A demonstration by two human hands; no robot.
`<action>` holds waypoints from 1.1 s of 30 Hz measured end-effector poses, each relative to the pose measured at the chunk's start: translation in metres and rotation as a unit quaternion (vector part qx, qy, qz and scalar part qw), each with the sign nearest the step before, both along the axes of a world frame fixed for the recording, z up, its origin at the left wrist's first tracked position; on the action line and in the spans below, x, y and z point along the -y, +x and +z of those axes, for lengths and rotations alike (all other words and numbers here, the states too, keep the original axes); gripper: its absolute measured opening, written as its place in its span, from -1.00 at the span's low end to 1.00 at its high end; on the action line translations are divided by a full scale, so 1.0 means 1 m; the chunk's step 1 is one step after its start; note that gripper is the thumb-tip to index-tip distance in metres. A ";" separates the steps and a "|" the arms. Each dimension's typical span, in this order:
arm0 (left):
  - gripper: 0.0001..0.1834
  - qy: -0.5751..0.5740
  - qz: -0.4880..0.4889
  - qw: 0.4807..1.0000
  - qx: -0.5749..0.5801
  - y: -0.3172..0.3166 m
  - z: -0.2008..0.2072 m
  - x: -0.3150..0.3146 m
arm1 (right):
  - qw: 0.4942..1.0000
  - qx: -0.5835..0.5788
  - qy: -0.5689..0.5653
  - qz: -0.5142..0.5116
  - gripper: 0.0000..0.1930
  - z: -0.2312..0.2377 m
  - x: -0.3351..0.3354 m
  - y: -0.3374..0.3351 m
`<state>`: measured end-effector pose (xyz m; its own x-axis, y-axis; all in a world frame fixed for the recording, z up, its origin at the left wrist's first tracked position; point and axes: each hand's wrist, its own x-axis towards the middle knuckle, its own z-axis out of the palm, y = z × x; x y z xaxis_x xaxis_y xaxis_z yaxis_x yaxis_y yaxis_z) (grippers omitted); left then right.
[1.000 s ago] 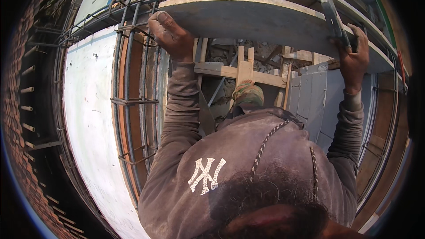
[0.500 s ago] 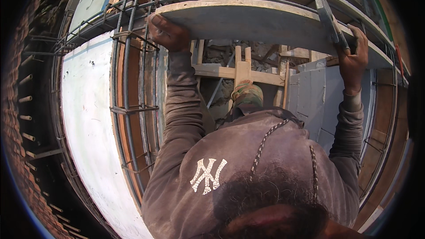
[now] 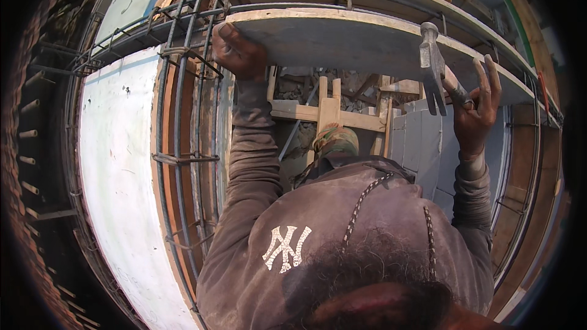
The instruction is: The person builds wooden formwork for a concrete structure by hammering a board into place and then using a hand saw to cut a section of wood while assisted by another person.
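A long grey board (image 3: 342, 40) with a pale top edge spans the far side in front of me, standing on its edge against the rebar. My left hand (image 3: 241, 55) is closed on the board's left end, thumb over its top corner. In my right hand (image 3: 477, 116) is a claw hammer (image 3: 433, 70), gripped by its handle near the thumb while two fingers stretch upward beside the board. The hammer's head is up by the board's top edge and its claw points down in front of the board's face. Much of the handle is hidden.
Tied rebar cages (image 3: 177, 110) run along the left and far sides. Beyond the left cage lies a white panel (image 3: 116, 165). Below the board are wooden braces (image 3: 361, 119) over rubble, and a grey block wall (image 3: 422, 131) stands at right. Roof tiles edge the far left.
My right hand has drawn back from the board's top edge, its fingers now stretched up. The hammer has shifted left and turned, showing its claw. My left hand still holds the board's end.
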<state>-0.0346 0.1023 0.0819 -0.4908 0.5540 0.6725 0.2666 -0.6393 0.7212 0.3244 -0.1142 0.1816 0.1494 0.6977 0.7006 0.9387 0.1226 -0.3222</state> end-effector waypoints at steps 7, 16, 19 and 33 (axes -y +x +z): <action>-0.44 0.030 -0.024 0.999 -0.031 -0.003 -0.001 -0.002 | 0.948 -0.029 -0.243 0.205 -0.70 -0.057 0.019 -0.075; -0.43 0.084 -0.060 0.995 0.016 -0.004 0.003 -0.006 | 0.886 0.001 -0.303 0.352 -0.57 -0.093 -0.006 -0.118; -0.43 0.079 -0.082 0.993 0.023 -0.004 0.007 -0.002 | 0.870 0.003 -0.403 0.285 -0.54 -0.117 -0.020 -0.128; -0.43 0.081 -0.099 0.992 0.014 -0.011 0.008 0.000 | 0.891 0.051 -0.377 0.249 -0.53 -0.118 -0.023 -0.136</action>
<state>-0.0456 0.1027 0.0902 -0.4042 0.5264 0.7480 0.1056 -0.7854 0.6099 0.1881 -0.0910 0.0632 -0.3468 0.9379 -0.0021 0.8576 0.3162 -0.4056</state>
